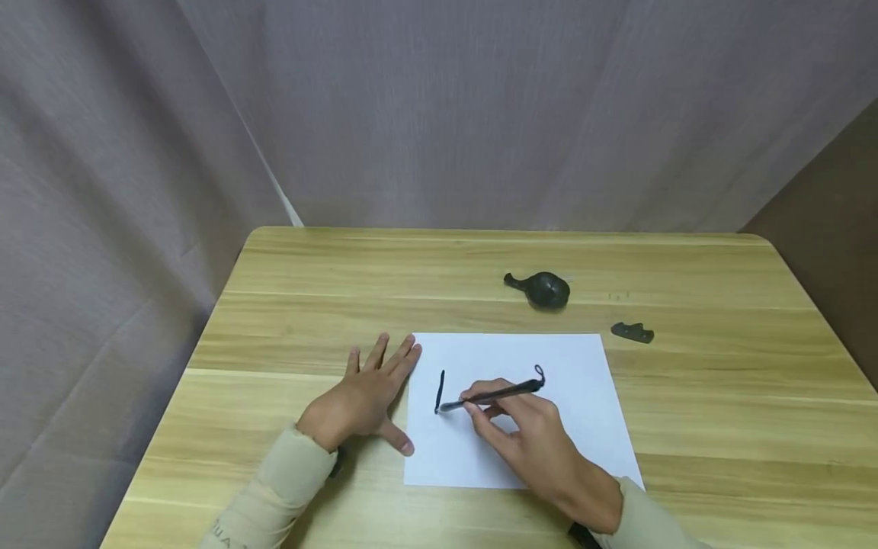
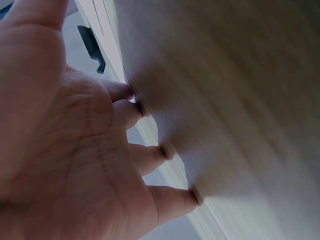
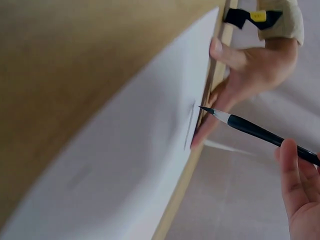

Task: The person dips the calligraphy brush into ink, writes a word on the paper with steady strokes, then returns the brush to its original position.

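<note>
My right hand [image 1: 531,442] pinches a black calligraphy brush [image 1: 497,394] between thumb and fingers, its handle slanting up to the right and ending in a small hanging loop. In the right wrist view the brush [image 3: 255,131] has a pale bristle base and a dark tip. That tip is right by the lower end of a black stroke [image 1: 440,390] on a white sheet of paper [image 1: 473,465]. My left hand [image 1: 363,396] lies with spread fingers at the sheet's left edge. In the left wrist view its palm [image 2: 90,145] shows, the fingertips pressing the tabletop.
Behind the paper on the wooden table [image 1: 329,282] lies a dark rounded object with a narrow neck [image 1: 547,290]. A small flat dark piece with a notched edge [image 1: 632,332] lies right of it. Grey curtain [image 1: 439,114] hangs along the table's far edge.
</note>
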Demonstrator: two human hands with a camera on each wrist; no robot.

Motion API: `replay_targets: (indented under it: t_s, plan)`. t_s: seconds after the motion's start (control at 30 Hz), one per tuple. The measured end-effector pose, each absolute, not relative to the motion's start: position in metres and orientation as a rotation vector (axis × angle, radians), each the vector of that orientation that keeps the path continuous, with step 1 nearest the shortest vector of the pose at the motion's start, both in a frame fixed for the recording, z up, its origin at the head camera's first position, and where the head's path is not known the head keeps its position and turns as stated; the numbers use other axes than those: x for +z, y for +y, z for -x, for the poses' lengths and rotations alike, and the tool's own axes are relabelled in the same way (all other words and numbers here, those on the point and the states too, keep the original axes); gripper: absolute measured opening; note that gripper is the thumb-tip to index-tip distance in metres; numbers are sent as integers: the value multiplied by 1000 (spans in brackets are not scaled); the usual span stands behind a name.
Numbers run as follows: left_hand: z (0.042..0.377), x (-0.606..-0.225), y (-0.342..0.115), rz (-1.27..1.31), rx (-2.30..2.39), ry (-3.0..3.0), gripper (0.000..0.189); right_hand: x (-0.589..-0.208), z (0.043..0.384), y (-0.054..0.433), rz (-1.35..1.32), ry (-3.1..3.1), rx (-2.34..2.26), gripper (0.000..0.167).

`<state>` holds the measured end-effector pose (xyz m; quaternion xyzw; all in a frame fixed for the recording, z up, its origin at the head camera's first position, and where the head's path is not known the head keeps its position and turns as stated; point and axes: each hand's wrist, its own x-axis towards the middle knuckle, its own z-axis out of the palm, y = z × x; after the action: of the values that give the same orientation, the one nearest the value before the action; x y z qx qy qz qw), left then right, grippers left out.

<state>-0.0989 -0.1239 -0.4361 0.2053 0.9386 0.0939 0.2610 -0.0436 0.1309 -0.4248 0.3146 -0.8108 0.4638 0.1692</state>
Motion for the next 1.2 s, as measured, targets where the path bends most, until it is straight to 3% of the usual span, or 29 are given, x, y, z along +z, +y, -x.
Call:
replay_targets:
  t_s: [0.47,1.2]
  plan:
    - [99,-436,-124,-559,266,2528,148,-424,70,137,-717,-2295,1378,19]
    - [100,-438,-124,-547,251,2523,150,-436,80,132,-706,-2271,1353,25]
